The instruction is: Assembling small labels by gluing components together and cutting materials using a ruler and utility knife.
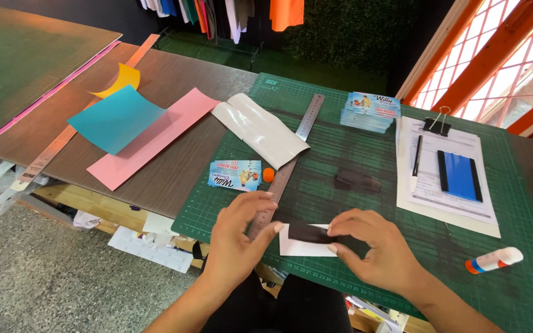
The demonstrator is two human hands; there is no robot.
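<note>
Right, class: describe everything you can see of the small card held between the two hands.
The small card is a white rectangle with a black strip across its upper part, flat on the green cutting mat. The left hand touches its left edge; the right hand pinches the dark strip's right end, hiding that side.

Bare green cutting mat (402,259) right of the steel ruler (288,166), dark strip (357,180) lying mid-mat, clipboard (445,216) farther right, glue stick (493,259) near the right edge, card stack (234,175) just left of the ruler.
</note>
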